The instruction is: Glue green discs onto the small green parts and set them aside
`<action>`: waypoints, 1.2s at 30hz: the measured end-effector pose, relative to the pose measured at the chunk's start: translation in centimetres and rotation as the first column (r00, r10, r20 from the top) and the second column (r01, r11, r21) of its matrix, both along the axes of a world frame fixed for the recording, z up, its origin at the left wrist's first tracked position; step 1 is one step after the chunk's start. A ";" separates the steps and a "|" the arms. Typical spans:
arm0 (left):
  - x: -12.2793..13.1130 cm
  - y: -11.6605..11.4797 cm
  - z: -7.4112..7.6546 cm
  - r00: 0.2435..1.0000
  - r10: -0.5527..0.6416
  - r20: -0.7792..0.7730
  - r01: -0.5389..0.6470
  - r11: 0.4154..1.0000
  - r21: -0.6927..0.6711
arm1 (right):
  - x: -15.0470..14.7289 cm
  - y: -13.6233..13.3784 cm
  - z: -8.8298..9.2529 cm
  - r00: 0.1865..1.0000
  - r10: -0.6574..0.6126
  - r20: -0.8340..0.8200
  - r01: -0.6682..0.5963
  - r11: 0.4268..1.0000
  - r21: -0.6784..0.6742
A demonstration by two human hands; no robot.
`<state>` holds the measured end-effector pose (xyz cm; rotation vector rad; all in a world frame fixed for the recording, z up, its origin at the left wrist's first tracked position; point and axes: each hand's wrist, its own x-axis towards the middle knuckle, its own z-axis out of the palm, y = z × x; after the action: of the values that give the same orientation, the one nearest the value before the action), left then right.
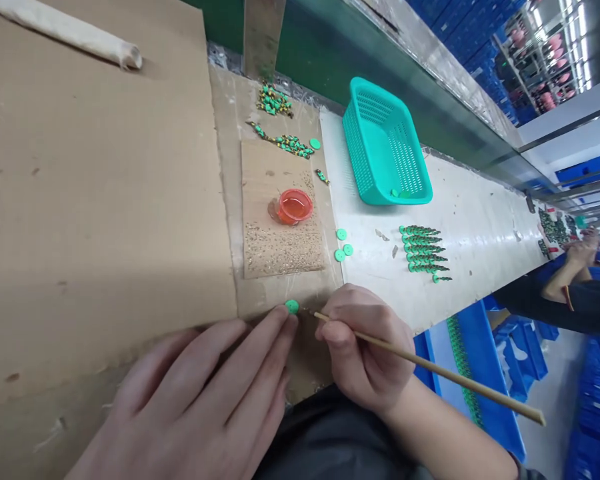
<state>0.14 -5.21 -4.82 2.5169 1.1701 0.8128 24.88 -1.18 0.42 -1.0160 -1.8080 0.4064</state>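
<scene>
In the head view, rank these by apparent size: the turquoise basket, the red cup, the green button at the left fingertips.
Largest to smallest:
1. Turquoise basket
2. Red cup
3. Green button at the left hand

No text, number or sign is showing legibly. The far blue bins [455, 37] are bearing pale marks, perhaps labels, but these are coming out too small and blurred to read.
</scene>
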 end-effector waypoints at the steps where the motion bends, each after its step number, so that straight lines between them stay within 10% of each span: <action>1: 0.0 0.0 0.1 1.000 0.000 -0.007 0.000 1.000 0.005 | -0.1 0.1 0.0 1.000 0.008 0.010 -0.008 1.000 0.005; 27: 0.0 -0.2 0.7 1.000 0.009 0.001 -0.009 0.997 -0.071 | 0.2 0.6 1.2 0.997 -0.038 -0.074 0.034 0.998 -0.053; 32: 0.1 0.2 0.8 1.000 -0.002 0.006 0.002 1.000 -0.019 | 0.4 4.1 4.4 0.962 -0.270 0.048 0.272 0.962 -0.036; 36: 0.7 0.8 0.3 0.998 0.022 0.061 -0.026 0.998 0.065 | 0.5 9.2 4.8 0.985 -0.158 0.073 0.153 0.986 0.070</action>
<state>0.86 -4.45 -4.50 2.5159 1.1742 0.9409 25.38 8.04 5.27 -1.1325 -1.7839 0.2138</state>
